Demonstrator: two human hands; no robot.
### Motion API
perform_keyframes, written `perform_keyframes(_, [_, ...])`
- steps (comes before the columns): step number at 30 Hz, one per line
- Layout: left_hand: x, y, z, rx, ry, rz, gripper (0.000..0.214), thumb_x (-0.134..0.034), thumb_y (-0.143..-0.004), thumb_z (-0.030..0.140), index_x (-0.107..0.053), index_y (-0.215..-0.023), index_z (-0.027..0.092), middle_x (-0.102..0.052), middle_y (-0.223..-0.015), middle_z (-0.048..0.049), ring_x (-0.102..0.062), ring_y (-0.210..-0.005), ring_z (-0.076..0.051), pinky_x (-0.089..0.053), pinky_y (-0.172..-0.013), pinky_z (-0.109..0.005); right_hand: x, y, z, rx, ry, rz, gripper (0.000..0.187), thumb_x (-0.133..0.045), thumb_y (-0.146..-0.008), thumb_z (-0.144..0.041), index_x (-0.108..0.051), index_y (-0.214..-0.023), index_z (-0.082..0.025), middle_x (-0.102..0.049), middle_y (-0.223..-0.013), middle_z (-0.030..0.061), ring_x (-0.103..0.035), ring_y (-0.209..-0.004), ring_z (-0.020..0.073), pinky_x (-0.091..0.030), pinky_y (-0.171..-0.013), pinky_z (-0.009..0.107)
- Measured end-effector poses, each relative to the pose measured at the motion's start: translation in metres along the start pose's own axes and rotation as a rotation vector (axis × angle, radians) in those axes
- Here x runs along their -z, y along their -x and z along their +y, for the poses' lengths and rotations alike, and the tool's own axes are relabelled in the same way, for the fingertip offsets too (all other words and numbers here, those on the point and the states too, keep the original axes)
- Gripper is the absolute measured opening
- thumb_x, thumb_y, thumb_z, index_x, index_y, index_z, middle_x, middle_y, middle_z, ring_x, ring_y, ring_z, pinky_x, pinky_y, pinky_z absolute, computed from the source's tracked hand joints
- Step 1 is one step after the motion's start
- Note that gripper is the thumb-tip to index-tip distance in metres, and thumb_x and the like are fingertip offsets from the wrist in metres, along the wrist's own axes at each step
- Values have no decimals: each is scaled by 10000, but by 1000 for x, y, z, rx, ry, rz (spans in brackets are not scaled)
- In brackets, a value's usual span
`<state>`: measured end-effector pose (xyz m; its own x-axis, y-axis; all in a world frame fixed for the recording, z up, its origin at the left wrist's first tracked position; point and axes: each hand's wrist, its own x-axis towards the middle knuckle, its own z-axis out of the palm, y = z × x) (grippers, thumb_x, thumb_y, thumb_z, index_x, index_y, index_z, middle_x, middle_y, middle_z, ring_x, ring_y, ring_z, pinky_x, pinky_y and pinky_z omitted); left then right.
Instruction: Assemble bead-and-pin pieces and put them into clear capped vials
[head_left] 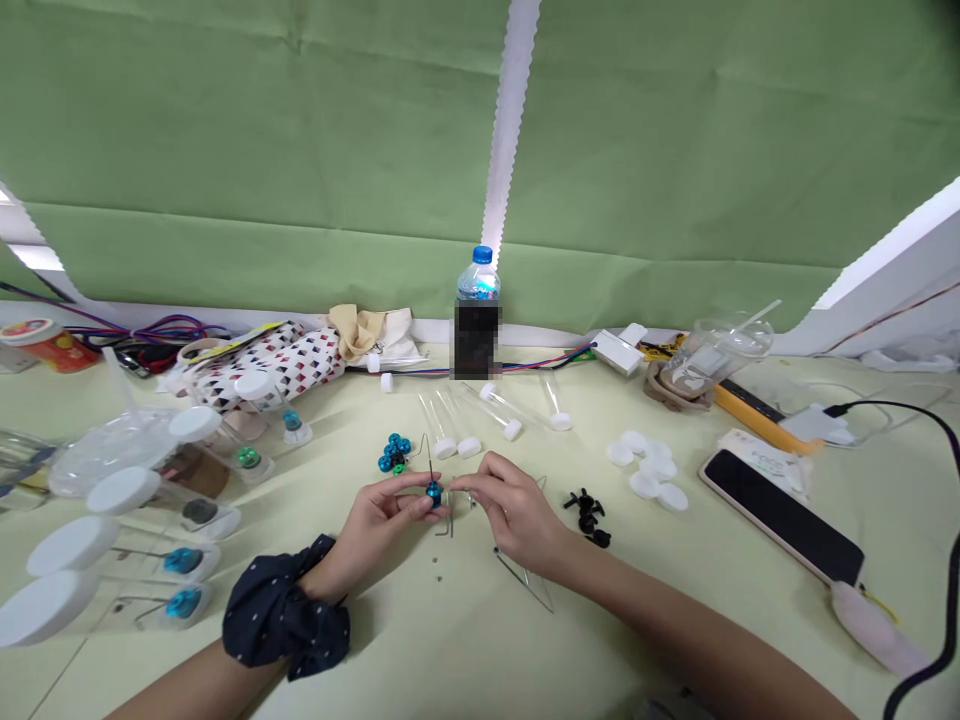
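Entry, near to far. A dark dotted scrunchie (285, 620) sits on the wrist of the left hand (379, 525), which rests on the table (450, 660). Its thumb and fingers are closed on one small blue part (433, 491), held just above the tabletop at near centre, with a thin dark wire rising from it. The right hand (517, 515) meets it from the right, thumb and forefinger pinched together just beside the part. What they pinch is too small for me to make out. A bent metal key (448, 518) lies under the hands, and a couple of tiny specks, perhaps screws (439, 560), lie nearer. A small heap of black pieces (589, 515) lies to the right. At near left I count several capped tubes (150, 560), some with a blue part inside, so I judge those done. A cluster of loose blue parts (394, 452) lies just beyond the hands. Farther on, empty tubes (450, 425) lie on their sides, with a heap of loose white caps (649, 470) to the right. From these I judge a fair share remains. A phone (780, 515) lies at right. A water bottle (478, 280) stands at the far edge.
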<state>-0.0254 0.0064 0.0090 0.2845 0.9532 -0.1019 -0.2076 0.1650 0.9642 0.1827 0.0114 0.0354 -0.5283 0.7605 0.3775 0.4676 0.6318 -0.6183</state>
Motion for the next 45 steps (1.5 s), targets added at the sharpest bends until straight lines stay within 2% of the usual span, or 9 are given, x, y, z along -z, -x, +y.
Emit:
perform_keyframes(4, [1,0,-3,-19,-4,-16,288,-677,-736,222,-653,-1015,151,-719,-870,-81,-683,-777,-229,-531,-740,-381,-5,0,0,3,-11,-5,327,-374,-864,-69,-572,-1092,-197,-438,-824,41,-448,-711,139,-409,-628,242])
perform_keyframes(10, [-5,-1,2,-89,-3,-37,188,-713,-688,162,-648,-862,141,-653,-844,-40,-640,-675,-150,-512,-645,-292,-7,1,0,20,-38,8,314,-378,-867,-80,-572,-1085,-194,-435,-824,42,-448,-720,140,-406,-631,247])
perform_keyframes(18, [-8,1,6,-19,46,-24,239,-721,-686,174,-502,-779,153,-624,-662,21,-568,-504,-83,-462,-516,-222,-8,1,-3,43,-58,18,304,-378,-875,-88,-586,-1070,-193,-427,-798,38,-436,-699,137,-393,-605,242])
perform_keyframes(22, [-8,1,7,-32,18,-67,236,-712,-700,178,-504,-807,146,-644,-602,7,-618,-556,-123,-487,-573,-250,-10,1,-3,53,-77,32,310,-386,-866,-80,-595,-1063,-195,-425,-785,37,-429,-671,136,-388,-582,246])
perform_keyframes(30, [-8,5,5,-9,58,-83,212,-673,-743,174,-485,-838,151,-695,-735,-33,-683,-710,-186,-522,-716,-349,-12,2,-3,40,-84,44,342,-391,-849,-56,-595,-1079,-207,-429,-790,39,-437,-687,144,-390,-596,260])
perform_keyframes(37, [-7,3,3,-30,94,-103,185,-653,-763,156,-488,-849,150,-691,-858,-48,-687,-783,-199,-517,-742,-335,-13,3,-4,40,-65,50,361,-389,-836,-38,-596,-1079,-207,-432,-789,39,-438,-697,147,-389,-595,258])
perform_keyframes(45, [-7,3,1,-22,79,-91,205,-658,-757,141,-538,-924,133,-710,-754,-52,-674,-747,-171,-508,-725,-309,-16,4,-5,47,-69,84,368,-396,-837,-36,-592,-1094,-211,-433,-786,39,-434,-688,145,-389,-587,259])
